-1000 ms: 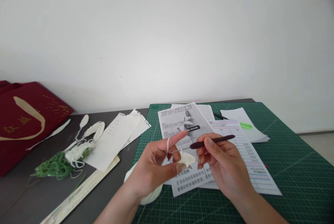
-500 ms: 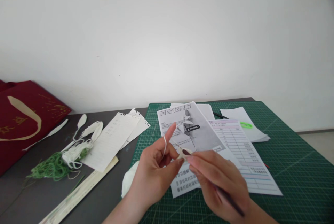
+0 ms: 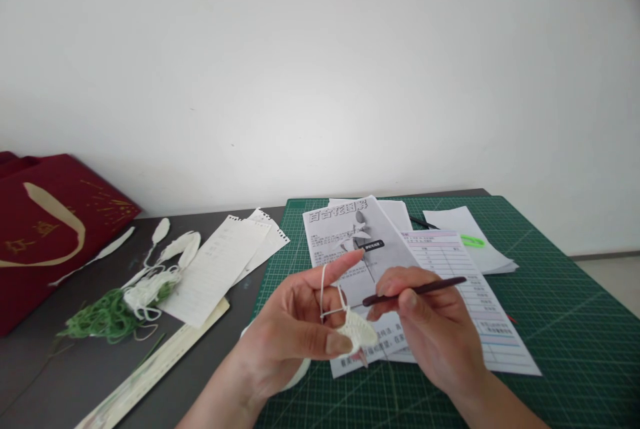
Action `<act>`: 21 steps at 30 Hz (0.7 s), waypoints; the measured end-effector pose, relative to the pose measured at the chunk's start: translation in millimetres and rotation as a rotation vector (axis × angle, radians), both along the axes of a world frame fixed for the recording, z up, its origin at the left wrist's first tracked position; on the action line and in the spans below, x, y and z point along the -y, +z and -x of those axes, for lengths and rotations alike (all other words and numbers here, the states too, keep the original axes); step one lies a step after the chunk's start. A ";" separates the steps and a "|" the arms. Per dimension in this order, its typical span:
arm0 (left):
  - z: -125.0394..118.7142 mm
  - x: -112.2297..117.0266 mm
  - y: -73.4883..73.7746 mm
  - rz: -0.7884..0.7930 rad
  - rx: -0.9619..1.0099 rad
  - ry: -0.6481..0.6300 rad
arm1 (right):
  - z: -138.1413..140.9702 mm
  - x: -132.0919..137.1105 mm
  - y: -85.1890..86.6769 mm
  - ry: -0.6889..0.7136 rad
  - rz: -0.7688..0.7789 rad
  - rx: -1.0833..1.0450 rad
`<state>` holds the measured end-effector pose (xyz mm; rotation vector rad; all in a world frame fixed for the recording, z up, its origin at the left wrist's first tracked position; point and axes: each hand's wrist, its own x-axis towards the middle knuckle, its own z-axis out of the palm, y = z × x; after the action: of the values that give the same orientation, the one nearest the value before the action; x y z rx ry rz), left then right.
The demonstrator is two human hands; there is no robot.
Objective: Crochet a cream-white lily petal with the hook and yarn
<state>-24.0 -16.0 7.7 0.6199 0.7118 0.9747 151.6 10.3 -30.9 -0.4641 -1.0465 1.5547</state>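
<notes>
My left hand [image 3: 300, 322] pinches a small piece of white crochet [image 3: 361, 330] between thumb and fingers. White yarn [image 3: 323, 289] loops over its raised index finger and runs down to the top edge of the piece. In my right hand [image 3: 425, 322] is a dark crochet hook [image 3: 430, 287], held like a pen with its handle pointing right. The hook's thin tip reaches left to the yarn at the top of the piece; whether it sits inside a loop I cannot tell. Behind the left wrist, a white ball of yarn [image 3: 296, 375] is mostly hidden.
Printed sheets [image 3: 345, 222] and a ruled form [image 3: 493, 322] lie on a green cutting mat [image 3: 560, 335]. A green clip [image 3: 473, 241] rests on white paper. Leftward are handwritten notes [image 3: 215, 269], green yarn [image 3: 103, 315], white crocheted petals [image 3: 180, 249], a long ruler-like strip [image 3: 155, 369] and a red bag [image 3: 45, 229].
My hands have drawn apart slightly and the left has turned, bringing the crochet piece into fuller view. The hook has swung from pointing down-right to nearly level.
</notes>
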 end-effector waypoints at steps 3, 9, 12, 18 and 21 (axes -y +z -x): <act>2.2 2.4 -0.4 -0.046 -0.036 -0.090 | -1.5 -2.3 3.7 0.093 0.098 -0.060; 6.5 5.2 -1.8 -0.130 -0.154 -0.185 | -7.6 -5.2 9.6 0.151 0.092 -0.047; 7.4 5.7 -2.1 -0.153 -0.181 -0.217 | -13.1 -5.5 8.9 0.142 0.042 0.003; 9.1 4.7 -4.2 -0.173 -0.195 -0.258 | -21.6 -5.6 8.7 0.140 -0.058 0.081; 10.4 4.6 -5.7 -0.179 -0.188 -0.269 | -23.4 -4.0 11.6 0.120 -0.086 0.095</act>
<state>-34.4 -20.7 2.0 0.9487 0.6897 0.7408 175.0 14.3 -19.2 -0.4259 -1.2282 1.5987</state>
